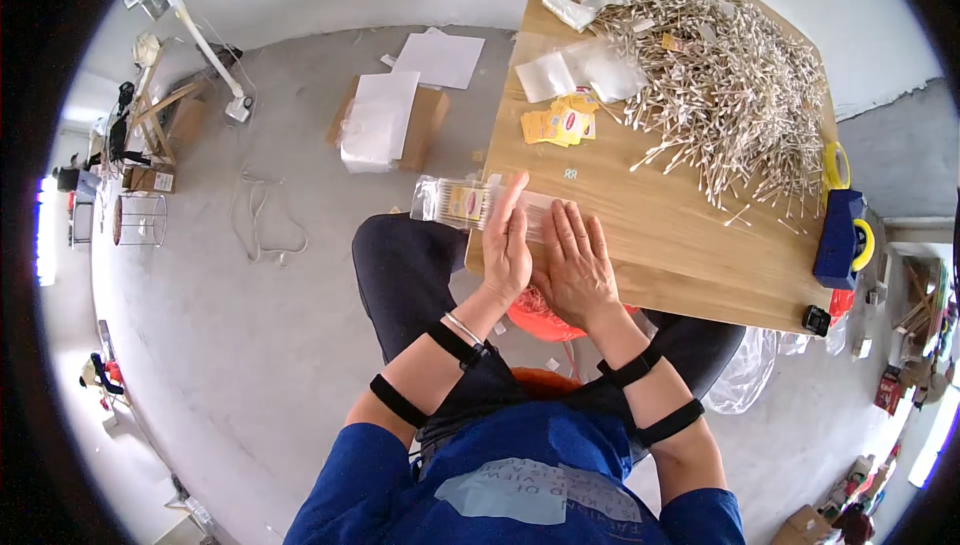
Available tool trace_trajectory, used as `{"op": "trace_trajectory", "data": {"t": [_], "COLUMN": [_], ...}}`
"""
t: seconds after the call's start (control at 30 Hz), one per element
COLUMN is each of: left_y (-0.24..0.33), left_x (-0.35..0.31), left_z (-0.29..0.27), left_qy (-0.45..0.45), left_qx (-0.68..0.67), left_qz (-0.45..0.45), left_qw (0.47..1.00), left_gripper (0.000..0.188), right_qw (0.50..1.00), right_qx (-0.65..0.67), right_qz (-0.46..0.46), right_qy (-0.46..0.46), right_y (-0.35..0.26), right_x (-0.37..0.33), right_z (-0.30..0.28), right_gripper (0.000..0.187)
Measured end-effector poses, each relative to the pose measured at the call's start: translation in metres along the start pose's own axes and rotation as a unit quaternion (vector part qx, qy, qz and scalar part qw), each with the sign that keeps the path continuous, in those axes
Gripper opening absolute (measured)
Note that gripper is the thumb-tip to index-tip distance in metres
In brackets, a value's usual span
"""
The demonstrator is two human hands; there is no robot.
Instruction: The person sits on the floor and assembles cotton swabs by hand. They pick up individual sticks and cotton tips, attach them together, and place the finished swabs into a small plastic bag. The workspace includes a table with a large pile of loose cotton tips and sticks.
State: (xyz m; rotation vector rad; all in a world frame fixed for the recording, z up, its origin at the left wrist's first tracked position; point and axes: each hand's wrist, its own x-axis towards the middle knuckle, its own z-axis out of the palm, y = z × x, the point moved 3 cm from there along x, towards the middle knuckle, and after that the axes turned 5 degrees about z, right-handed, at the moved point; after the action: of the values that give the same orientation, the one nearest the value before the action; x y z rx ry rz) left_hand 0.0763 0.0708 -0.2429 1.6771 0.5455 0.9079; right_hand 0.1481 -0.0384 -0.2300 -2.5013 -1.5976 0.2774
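A clear plastic packet of cotton swabs (pixel 447 203) with a yellow label card lies at the table's near left corner, its left end sticking out past the edge. My left hand (pixel 507 248) stands on its side against the packet, fingers straight and together. To its right, my right hand (pixel 578 260) rests with outstretched fingers over the flat, clear end of the plastic. Neither hand grips anything. Part of the packet is hidden beneath the hands. Farther up the table are yellow label cards (pixel 562 126) and empty clear bags (pixel 608 69).
A big heap of loose cotton swabs (pixel 728 85) covers the table's far right. A blue tape dispenser (pixel 839 242) and a small black device (pixel 816 320) stand by the right edge. Below the table is a red bag (pixel 545 320). A cardboard box (pixel 424 128) sits on the floor to the left.
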Motion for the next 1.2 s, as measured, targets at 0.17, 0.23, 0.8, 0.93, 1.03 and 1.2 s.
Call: {"op": "trace_trajectory", "data": {"t": [0.17,0.23,0.8,0.93,1.03,1.2], "left_y": [0.003,0.006,0.013,0.014,0.012,0.007], "left_x": [-0.002,-0.003,-0.005,-0.004,-0.004,-0.005], "left_z": [0.005,0.006,0.011,0.010,0.011,0.010], "left_qy": [-0.047,-0.042,-0.007,-0.011,-0.001,0.003], "left_qx": [0.100,0.101,0.134,0.114,0.103,0.113], "left_qz": [0.051,0.063,0.047,0.036,0.028,0.039], "left_qw": [0.993,0.992,0.990,0.993,0.994,0.993], "left_gripper": [0.037,0.035,0.027,0.027,0.027,0.028], "right_qw": [0.999,0.992,0.894,0.908,0.925,0.950], "right_qx": [0.033,0.090,0.088,0.117,0.145,0.159], "right_qz": [-0.016,-0.011,0.353,0.292,0.234,0.128], "right_qy": [0.005,0.090,0.262,0.276,0.261,0.237], "right_y": [-0.002,0.011,0.131,0.114,0.096,0.066], "right_x": [-0.004,0.001,0.054,0.030,0.014,0.007], "right_z": [-0.001,-0.010,-0.021,-0.013,-0.010,-0.012], "right_gripper": [0.071,0.066,0.018,0.012,0.012,0.015]}}
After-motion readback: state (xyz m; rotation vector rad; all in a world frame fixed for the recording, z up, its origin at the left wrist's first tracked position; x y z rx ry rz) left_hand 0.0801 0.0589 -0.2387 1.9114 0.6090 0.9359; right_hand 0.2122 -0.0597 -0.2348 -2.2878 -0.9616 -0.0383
